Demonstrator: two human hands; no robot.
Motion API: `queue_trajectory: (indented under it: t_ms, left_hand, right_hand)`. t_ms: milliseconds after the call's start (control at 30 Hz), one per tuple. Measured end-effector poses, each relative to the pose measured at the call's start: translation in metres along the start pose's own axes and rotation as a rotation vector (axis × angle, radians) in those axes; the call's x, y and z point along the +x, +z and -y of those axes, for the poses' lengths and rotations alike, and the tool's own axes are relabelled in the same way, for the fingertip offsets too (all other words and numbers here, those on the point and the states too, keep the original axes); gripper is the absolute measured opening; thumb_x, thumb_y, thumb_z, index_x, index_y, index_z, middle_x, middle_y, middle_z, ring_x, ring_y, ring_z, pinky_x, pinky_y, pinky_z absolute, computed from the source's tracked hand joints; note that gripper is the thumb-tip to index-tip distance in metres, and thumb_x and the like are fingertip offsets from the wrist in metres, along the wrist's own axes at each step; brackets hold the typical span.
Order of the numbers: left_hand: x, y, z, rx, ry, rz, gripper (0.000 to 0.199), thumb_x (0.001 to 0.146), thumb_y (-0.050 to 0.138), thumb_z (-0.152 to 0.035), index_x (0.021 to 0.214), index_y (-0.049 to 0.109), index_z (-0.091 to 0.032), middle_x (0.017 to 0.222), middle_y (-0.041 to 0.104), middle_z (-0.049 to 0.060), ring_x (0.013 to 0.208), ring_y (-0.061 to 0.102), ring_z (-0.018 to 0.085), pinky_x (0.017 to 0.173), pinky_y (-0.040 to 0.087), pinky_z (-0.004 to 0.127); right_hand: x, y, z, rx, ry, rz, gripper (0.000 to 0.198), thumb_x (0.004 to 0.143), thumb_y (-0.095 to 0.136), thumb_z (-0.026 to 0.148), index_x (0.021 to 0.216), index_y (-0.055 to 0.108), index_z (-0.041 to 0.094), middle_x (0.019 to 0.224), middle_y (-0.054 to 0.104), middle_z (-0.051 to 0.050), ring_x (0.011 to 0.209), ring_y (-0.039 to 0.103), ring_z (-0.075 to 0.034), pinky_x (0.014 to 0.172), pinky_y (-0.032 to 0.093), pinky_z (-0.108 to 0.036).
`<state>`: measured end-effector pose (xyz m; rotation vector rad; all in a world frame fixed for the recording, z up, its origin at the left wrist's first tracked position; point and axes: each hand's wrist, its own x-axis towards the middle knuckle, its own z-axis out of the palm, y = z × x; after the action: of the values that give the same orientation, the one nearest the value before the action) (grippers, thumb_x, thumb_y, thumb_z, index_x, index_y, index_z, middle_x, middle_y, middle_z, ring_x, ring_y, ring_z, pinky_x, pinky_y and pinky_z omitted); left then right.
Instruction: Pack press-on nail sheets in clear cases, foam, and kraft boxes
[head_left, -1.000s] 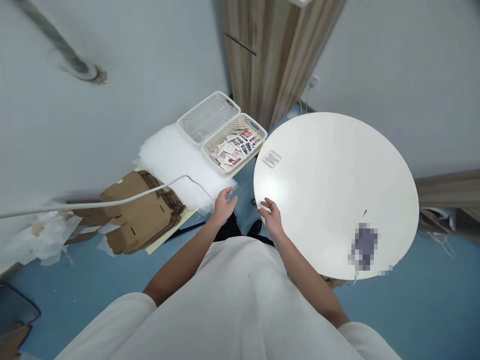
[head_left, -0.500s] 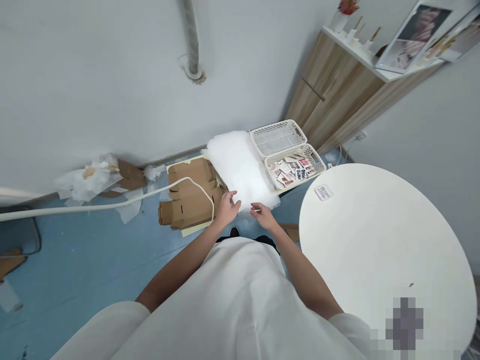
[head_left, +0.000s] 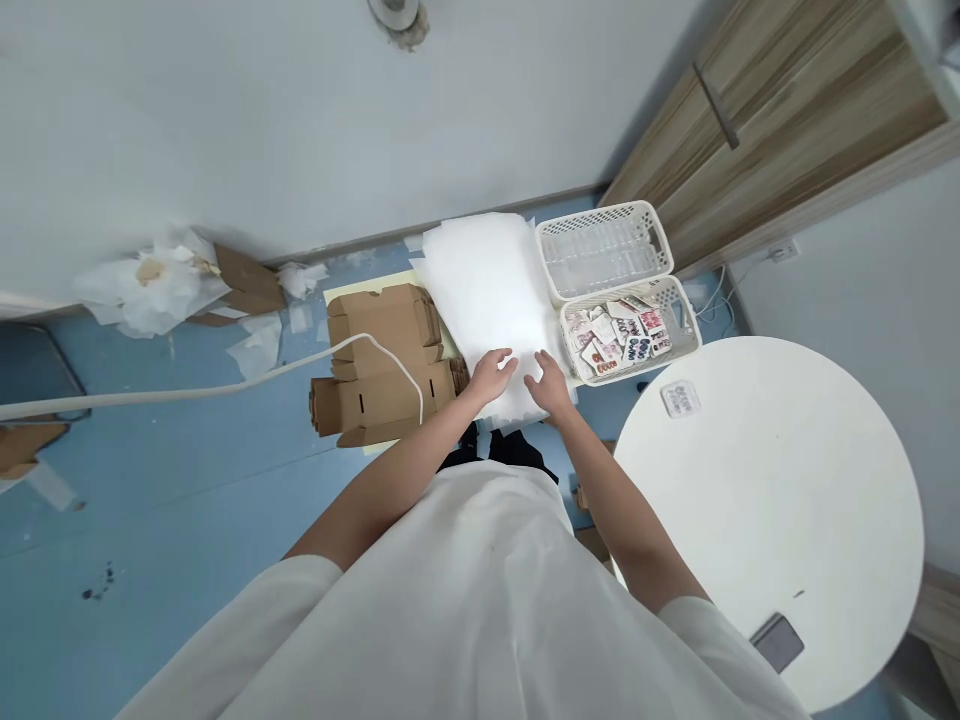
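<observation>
A thick stack of white foam-like sheets [head_left: 491, 285] lies in front of me. Over its near end are both my hands. My left hand [head_left: 493, 376] is at the left, fingers stretched out and thumb apart. At the right, my right hand [head_left: 550, 384] has its fingers spread and holds nothing. Whether either palm touches the top sheet I cannot tell. Left of the stack lie flattened brown cardboard boxes [head_left: 390, 325]. To its right stand a white basket of printed cards [head_left: 694, 338] and a second white basket with clear plastic pieces [head_left: 551, 275].
A round white table [head_left: 787, 480] stands at the right, bearing a small clear case [head_left: 681, 399] and a dark phone-like object [head_left: 778, 642]. A white hose [head_left: 225, 392] crosses above the boxes. Crumpled white wrapping [head_left: 142, 285] lies by the wall; a wooden cabinet [head_left: 810, 100] stands behind.
My view has tilted down and come closer to the stack. Both hands have moved forward from its near edge to over the sheets, fingers still apart.
</observation>
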<state>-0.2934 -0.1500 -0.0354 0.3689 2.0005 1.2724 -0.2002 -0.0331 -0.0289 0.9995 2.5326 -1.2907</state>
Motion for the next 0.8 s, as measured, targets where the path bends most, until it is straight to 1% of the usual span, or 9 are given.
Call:
queue_trajectory:
  t_ms: [100, 200, 300, 367, 433, 533, 633, 733, 800]
  left_hand:
    - [0.02, 0.006, 0.004, 0.018, -0.057, -0.006, 0.038, 0.084, 0.047, -0.039, 0.117, 0.052, -0.019, 0.129, 0.05, 0.012, 0.12, 0.047, 0.024, 0.1, 0.036, 0.04]
    - [0.034, 0.015, 0.016, 0.047, -0.124, 0.004, 0.042, 0.083, 0.049, -0.038, 0.12, 0.049, -0.018, 0.133, 0.044, 0.014, 0.123, 0.043, 0.025, 0.102, 0.033, 0.041]
    - [0.039, 0.021, 0.025, 0.071, -0.157, -0.009, 0.047, 0.082, 0.05, -0.037, 0.124, 0.047, -0.015, 0.133, 0.04, 0.016, 0.124, 0.041, 0.025, 0.103, 0.032, 0.04]
    - [0.039, 0.023, 0.025, 0.069, -0.17, -0.024, 0.047, 0.082, 0.05, -0.035, 0.124, 0.047, -0.014, 0.132, 0.04, 0.016, 0.123, 0.042, 0.024, 0.103, 0.033, 0.039]
    - [0.038, 0.023, 0.021, 0.06, -0.181, -0.049, 0.044, 0.081, 0.05, -0.034, 0.121, 0.05, -0.015, 0.129, 0.043, 0.015, 0.121, 0.043, 0.024, 0.103, 0.033, 0.039]
    - [0.039, 0.022, 0.013, 0.029, -0.158, -0.094, 0.033, 0.082, 0.048, -0.033, 0.109, 0.058, -0.017, 0.117, 0.054, 0.012, 0.114, 0.048, 0.022, 0.1, 0.035, 0.039]
    - [0.043, 0.023, 0.01, -0.112, -0.167, -0.13, 0.023, 0.084, 0.045, -0.032, 0.091, 0.062, -0.019, 0.095, 0.063, 0.006, 0.095, 0.057, 0.019, 0.089, 0.043, 0.035]
    - [0.047, 0.024, 0.014, -0.308, -0.273, -0.228, 0.019, 0.082, 0.047, -0.031, 0.079, 0.06, -0.018, 0.081, 0.062, 0.003, 0.078, 0.058, 0.015, 0.076, 0.046, 0.029]
    - [0.049, 0.023, 0.018, -0.371, -0.345, -0.294, 0.016, 0.08, 0.049, -0.029, 0.072, 0.056, -0.017, 0.072, 0.058, 0.001, 0.07, 0.054, 0.012, 0.068, 0.045, 0.025]
  right_hand:
    - [0.029, -0.001, -0.005, 0.008, 0.014, 0.011, 0.07, 0.073, 0.053, 0.023, 0.138, 0.029, 0.011, 0.147, 0.024, -0.014, 0.138, 0.016, -0.028, 0.11, 0.021, -0.048]
    - [0.048, 0.003, -0.014, -0.007, -0.007, -0.02, 0.077, 0.072, 0.052, 0.021, 0.141, 0.02, 0.009, 0.15, 0.015, -0.014, 0.139, 0.007, -0.029, 0.111, 0.018, -0.048]
    - [0.053, 0.011, -0.017, -0.063, -0.035, 0.019, 0.076, 0.073, 0.05, 0.019, 0.141, 0.018, 0.004, 0.15, 0.012, -0.017, 0.139, 0.005, -0.029, 0.111, 0.016, -0.049]
    - [0.051, 0.017, -0.015, -0.097, -0.068, 0.082, 0.073, 0.075, 0.048, 0.018, 0.141, 0.018, 0.003, 0.15, 0.012, -0.019, 0.139, 0.004, -0.03, 0.11, 0.016, -0.05]
    - [0.046, 0.024, -0.01, -0.122, -0.117, 0.141, 0.071, 0.076, 0.045, 0.016, 0.141, 0.019, 0.005, 0.15, 0.012, -0.018, 0.139, 0.003, -0.028, 0.109, 0.016, -0.051]
    - [0.039, 0.031, -0.001, -0.168, -0.189, 0.211, 0.072, 0.074, 0.044, 0.012, 0.142, 0.018, 0.009, 0.15, 0.014, -0.016, 0.14, 0.004, -0.027, 0.109, 0.015, -0.052]
    - [0.037, 0.033, 0.004, -0.213, -0.247, 0.256, 0.073, 0.073, 0.045, 0.011, 0.142, 0.02, 0.009, 0.15, 0.016, -0.015, 0.14, 0.004, -0.027, 0.11, 0.011, -0.053]
    - [0.035, 0.031, 0.007, -0.234, -0.332, 0.295, 0.069, 0.075, 0.045, 0.012, 0.141, 0.025, 0.012, 0.149, 0.021, -0.013, 0.139, 0.009, -0.026, 0.111, 0.01, -0.052]
    - [0.035, 0.027, 0.007, -0.231, -0.392, 0.288, 0.061, 0.078, 0.043, 0.013, 0.138, 0.032, 0.015, 0.147, 0.026, -0.012, 0.139, 0.015, -0.025, 0.111, 0.012, -0.051]
